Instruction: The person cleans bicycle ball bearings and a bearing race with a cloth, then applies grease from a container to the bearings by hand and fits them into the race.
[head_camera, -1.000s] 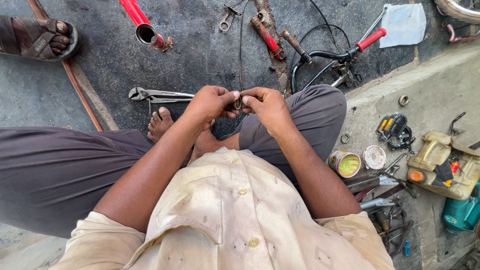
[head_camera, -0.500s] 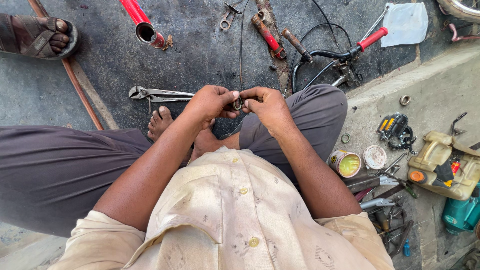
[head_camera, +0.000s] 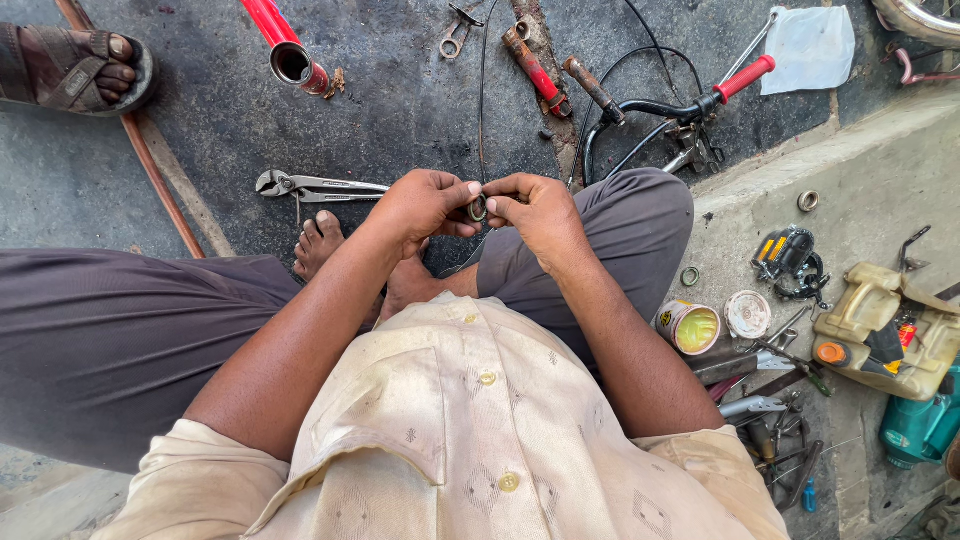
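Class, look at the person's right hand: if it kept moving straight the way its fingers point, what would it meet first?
The right hand points leftward, so it would meet the small ring pinched there, then the left hand.

Soft even daylight, sharp focus, wide-angle edge distortion

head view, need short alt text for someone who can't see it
Seen from above, a seated person's left hand and right hand together pinch a small metal ring over their lap. Pliers, a red-gripped handlebar and an open grease tin lie around them on the ground.
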